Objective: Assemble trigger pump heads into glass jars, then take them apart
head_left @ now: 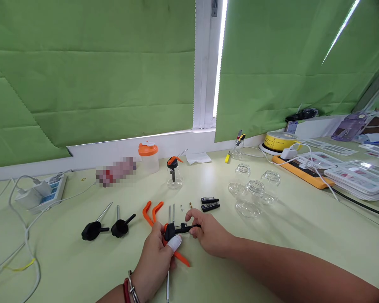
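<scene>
My left hand [159, 254], its thumb wrapped in white tape, is closed around a black-and-orange dispenser head [169, 232] with thin metal rods. The fingers of my right hand [206, 230] pinch around the end of its narrow black arm [183, 228]. A small metal bit shows near my right fingertips, too small to name. Just beyond my hands lie orange trigger levers [148, 213], tiny brass pieces [190, 205], and two black parts with springs [210, 204]. Black cup-shaped heads with metal rods, one a black head [120, 227], rest to the left.
Several glass jars [250, 198] stand at right. Further back are a jar with a black-and-orange top [174, 179], an orange-lidded shaker cup [149, 158] and screwdrivers [239, 141] in a jar. A power strip [55, 191] with cables lies left; an orange tray [303, 171] and stacked cards [356, 181] sit right.
</scene>
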Demonstrator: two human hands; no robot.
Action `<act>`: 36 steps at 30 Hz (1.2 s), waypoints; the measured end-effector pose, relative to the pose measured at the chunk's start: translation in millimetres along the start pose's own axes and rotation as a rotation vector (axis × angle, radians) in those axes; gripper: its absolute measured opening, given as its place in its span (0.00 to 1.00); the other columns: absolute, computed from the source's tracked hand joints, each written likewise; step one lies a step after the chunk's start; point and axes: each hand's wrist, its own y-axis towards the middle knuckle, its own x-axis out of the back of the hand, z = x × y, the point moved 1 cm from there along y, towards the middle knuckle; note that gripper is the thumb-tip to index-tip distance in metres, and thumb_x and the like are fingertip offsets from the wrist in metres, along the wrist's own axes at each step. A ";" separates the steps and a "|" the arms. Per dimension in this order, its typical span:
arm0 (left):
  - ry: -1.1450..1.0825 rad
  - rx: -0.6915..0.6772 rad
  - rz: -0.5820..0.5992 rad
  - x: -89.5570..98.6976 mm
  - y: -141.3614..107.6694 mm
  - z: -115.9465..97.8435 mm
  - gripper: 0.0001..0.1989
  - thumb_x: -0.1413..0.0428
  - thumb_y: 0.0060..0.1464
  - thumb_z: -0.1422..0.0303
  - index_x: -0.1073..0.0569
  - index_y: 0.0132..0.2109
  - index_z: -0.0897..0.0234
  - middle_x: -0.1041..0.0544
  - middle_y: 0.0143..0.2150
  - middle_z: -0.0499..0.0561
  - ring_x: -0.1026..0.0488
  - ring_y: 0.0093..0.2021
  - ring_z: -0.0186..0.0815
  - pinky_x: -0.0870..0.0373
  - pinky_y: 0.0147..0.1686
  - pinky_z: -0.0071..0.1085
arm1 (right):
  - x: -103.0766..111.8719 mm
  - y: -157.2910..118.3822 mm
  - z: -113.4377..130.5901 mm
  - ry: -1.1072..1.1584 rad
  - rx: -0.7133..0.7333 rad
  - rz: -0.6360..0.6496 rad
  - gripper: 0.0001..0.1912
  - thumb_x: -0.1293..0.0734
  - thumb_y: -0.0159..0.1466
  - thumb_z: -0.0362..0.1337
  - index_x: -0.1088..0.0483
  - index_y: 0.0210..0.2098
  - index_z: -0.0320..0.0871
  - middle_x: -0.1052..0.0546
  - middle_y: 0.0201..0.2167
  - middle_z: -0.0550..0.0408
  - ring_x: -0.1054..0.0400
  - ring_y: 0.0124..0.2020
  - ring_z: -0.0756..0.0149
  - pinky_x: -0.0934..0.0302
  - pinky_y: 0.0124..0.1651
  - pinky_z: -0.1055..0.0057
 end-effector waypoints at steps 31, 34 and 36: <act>-0.017 0.012 0.003 1.5 2.2 2.6 0.13 0.45 0.50 0.59 0.40 0.35 0.61 0.36 0.24 0.40 0.39 0.15 0.25 0.39 0.15 0.23 | 0.2 -0.2 1.8 -0.093 0.015 -0.031 0.12 0.42 0.57 0.28 0.39 0.39 0.48 0.35 0.23 0.63 0.45 0.23 0.73 0.52 0.25 0.78; -0.011 0.018 0.002 1.4 2.0 1.3 0.13 0.45 0.50 0.60 0.40 0.35 0.61 0.36 0.24 0.40 0.38 0.15 0.25 0.39 0.15 0.24 | 0.7 -0.3 1.6 -0.088 0.013 -0.031 0.11 0.42 0.58 0.28 0.39 0.39 0.47 0.36 0.22 0.63 0.46 0.22 0.73 0.53 0.24 0.78; -0.003 0.028 0.002 1.4 1.9 -0.4 0.13 0.45 0.50 0.60 0.40 0.35 0.61 0.36 0.24 0.40 0.39 0.15 0.25 0.39 0.15 0.24 | 1.0 -0.2 1.4 -0.079 0.011 -0.031 0.12 0.42 0.58 0.28 0.39 0.40 0.48 0.36 0.22 0.63 0.46 0.22 0.73 0.53 0.25 0.78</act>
